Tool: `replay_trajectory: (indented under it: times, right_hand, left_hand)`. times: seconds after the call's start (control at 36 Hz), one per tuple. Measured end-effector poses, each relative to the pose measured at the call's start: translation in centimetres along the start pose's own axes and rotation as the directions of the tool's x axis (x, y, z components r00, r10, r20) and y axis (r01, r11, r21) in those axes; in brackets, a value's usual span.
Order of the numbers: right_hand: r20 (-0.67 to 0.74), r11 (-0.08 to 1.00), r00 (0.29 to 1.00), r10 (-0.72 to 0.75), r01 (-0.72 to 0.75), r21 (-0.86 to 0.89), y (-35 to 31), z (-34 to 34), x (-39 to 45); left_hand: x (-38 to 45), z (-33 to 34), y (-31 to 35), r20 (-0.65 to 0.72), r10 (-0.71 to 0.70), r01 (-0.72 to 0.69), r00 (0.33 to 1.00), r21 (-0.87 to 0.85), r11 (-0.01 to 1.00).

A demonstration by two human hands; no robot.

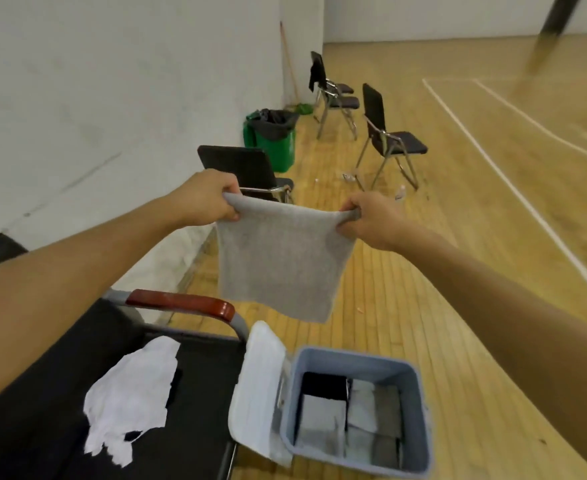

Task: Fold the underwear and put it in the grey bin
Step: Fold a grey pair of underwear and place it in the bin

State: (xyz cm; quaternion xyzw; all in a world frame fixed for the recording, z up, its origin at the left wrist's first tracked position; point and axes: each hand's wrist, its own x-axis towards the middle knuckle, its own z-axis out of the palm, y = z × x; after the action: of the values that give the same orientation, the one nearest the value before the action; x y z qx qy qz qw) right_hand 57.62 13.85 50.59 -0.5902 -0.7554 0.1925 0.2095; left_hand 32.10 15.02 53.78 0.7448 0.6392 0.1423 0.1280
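Holding the light grey knitted underwear [280,261] stretched in mid-air above the open grey plastic bin [356,356], left hand [205,199] and right hand [371,218] each pinched a top corner; folding remained, likely halving it before lowering it in.

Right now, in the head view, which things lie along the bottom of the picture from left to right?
Black seat → white cloth → white open lid → grey bin with folded pieces inside.
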Motion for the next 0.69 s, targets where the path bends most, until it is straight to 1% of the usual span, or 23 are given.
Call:
replay_trajectory:
  times: [0.08,0.14,0.17,0.22,0.31,0.39,0.5,0.58,0.61,0.64,0.67,0.69]
  right_hand:
    - [0.008,0.997,1.0,-0.029,0.03,-0.075,5.4,0.7,0.7]
    - [0.058,0.994,0.998,-0.036,0.042,-0.102,8.7,1.0,1.1]
    - [0.089,0.994,0.996,-0.013,0.022,-0.11,10.8,1.3,1.8]
    - [0.148,0.993,0.986,0.079,-0.065,-0.095,15.4,3.0,2.9]
    - [0.158,0.988,0.977,0.141,-0.13,-0.078,21.3,6.6,3.9]
    - [0.215,0.979,0.957,0.196,-0.178,-0.098,27.8,12.3,4.4]
    - [0.303,0.961,0.915,0.268,-0.232,-0.15,35.6,20.5,3.7]
    - [0.348,0.939,0.875,0.338,-0.286,-0.192,41.6,27.7,2.1]
    - [0.354,0.929,0.862,0.362,-0.302,-0.215,42.9,29.2,1.3]
    - [0.388,0.919,0.835,0.389,-0.319,-0.234,44.9,31.6,0.2]
    - [0.391,0.914,0.83,0.398,-0.321,-0.249,45.6,31.9,-0.7]
    - [0.404,0.902,0.81,0.425,-0.341,-0.264,48.7,36.4,-2.2]
  left_hand:
    - [3.1,4.7,2.0,0.066,0.008,-0.007,0.998,-0.009,1.0]
    - [4.9,7.6,2.9,0.102,0.016,-0.015,0.995,-0.013,1.0]
    - [6.2,9.4,3.2,0.118,0.022,-0.021,0.993,-0.012,1.0]
    - [8.8,13.9,3.7,0.168,0.038,-0.035,0.985,-0.024,0.999]
    - [11.5,20.8,3.4,0.213,0.045,-0.033,0.976,-0.056,0.998]
    - [13.8,29.7,2.0,0.268,0.018,0.012,0.963,-0.108,0.994]
    - [15.0,41.8,-1.2,0.37,-0.012,0.06,0.929,-0.118,0.991]
    - [15.2,52.2,-3.7,0.457,0.018,0.039,0.889,-0.115,0.993]
    - [14.7,54.3,-4.0,0.474,0.021,0.04,0.88,-0.118,0.992]
    - [14.1,57.5,-4.6,0.5,0.031,0.028,0.866,-0.11,0.993]
    - [13.3,58.4,-4.5,0.501,0.039,0.022,0.864,-0.115,0.993]
    - [12.4,63.7,-5.7,0.553,0.054,0.007,0.832,-0.108,0.994]
